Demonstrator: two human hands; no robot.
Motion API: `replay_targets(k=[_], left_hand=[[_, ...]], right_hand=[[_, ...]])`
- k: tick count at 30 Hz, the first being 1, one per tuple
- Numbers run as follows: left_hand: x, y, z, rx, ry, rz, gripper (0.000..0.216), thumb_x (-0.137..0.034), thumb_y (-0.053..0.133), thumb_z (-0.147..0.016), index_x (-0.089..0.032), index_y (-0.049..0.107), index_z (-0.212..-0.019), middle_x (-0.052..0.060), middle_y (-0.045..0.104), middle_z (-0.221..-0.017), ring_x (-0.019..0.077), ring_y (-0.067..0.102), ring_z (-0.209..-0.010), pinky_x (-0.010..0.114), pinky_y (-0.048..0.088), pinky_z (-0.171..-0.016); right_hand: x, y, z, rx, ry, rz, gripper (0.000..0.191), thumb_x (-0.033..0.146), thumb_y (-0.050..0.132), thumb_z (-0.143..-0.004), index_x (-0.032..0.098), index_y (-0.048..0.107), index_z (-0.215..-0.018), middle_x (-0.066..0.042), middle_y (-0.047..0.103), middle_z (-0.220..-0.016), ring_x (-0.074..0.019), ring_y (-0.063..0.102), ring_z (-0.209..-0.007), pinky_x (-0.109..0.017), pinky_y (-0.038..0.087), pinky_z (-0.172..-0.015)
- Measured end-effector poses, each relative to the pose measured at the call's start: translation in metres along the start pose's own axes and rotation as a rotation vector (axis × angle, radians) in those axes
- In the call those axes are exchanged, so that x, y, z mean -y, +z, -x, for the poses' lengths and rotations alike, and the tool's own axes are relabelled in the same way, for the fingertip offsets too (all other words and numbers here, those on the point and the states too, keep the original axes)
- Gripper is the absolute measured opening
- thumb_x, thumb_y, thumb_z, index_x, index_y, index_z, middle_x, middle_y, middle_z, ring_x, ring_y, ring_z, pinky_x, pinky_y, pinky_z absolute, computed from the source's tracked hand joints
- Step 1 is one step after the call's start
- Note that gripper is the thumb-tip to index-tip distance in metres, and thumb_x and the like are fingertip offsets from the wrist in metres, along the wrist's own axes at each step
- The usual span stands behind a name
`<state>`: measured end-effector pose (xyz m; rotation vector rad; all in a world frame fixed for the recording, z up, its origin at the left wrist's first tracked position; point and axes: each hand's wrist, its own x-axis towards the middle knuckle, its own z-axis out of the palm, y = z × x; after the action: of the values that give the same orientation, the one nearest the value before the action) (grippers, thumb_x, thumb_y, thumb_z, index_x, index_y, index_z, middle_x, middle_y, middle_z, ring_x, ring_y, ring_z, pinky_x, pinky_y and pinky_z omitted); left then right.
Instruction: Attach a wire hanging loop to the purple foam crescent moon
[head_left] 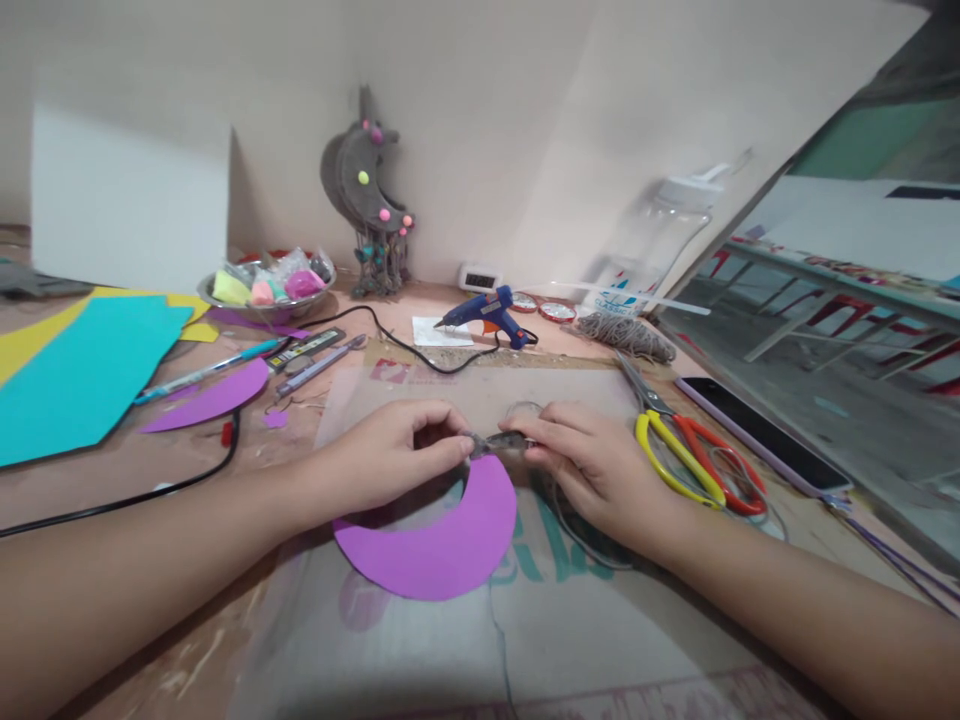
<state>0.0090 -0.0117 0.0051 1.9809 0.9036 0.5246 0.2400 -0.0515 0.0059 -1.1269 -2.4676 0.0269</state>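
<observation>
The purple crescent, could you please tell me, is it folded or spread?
Spread: the purple crescent shows one broad, smooth face, with no fold visible.

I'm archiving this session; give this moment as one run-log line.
left hand: pinching grey yarn at purple crescent tip; right hand: pinching same yarn; scissors: beside right hand; glue gun: beyond hands
</observation>
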Motion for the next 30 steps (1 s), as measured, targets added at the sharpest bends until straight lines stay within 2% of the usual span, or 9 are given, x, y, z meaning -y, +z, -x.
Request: replay_targets(k=[4,17,30], left_hand=[[-0.0002,0.0005,0.0003,-0.005,-0.024,0.019,0.016,-0.031,0.050,-0.082,-0.018,0.060,-0.078,-0.003,0.060,-0.065,0.0112,0.051,-0.059,0.022,0.037,-0.054],[-0.0003,-0.0009,-0.0013,0.017,-0.008,-0.008,0.018,-0.032,0.049,-0.083,-0.017,0.059,-0.080,-0.002,0.060,-0.074,0.0133,0.053,-0.071,0.024,0.040,-0.065],[0.0009,-0.0009,-0.0005,0.027,-0.017,0.007,0.019,-0.033,0.049,-0.082,-0.017,0.059,-0.079,-0.002,0.058,-0.070,0.0125,0.052,-0.065,0.023,0.039,-0.061]], right_hand=[[-0.0007,0.0024,0.0013,-0.027,-0.025,0.062,0.028,0.023,0.041,-0.093,0.016,0.056,-0.115,-0.007,0.059,-0.083,-0.0181,0.052,-0.076,-0.030,0.040,-0.067],[0.0016,0.0045,0.0003,-0.019,-0.021,0.099,0.027,0.025,0.042,-0.093,0.016,0.058,-0.114,-0.006,0.057,-0.080,-0.0159,0.050,-0.071,-0.027,0.037,-0.063],[0.0023,0.0043,-0.0019,-0.053,-0.065,0.147,0.028,0.026,0.041,-0.094,0.016,0.061,-0.111,-0.005,0.058,-0.075,-0.0156,0.049,-0.067,-0.028,0.037,-0.061]])
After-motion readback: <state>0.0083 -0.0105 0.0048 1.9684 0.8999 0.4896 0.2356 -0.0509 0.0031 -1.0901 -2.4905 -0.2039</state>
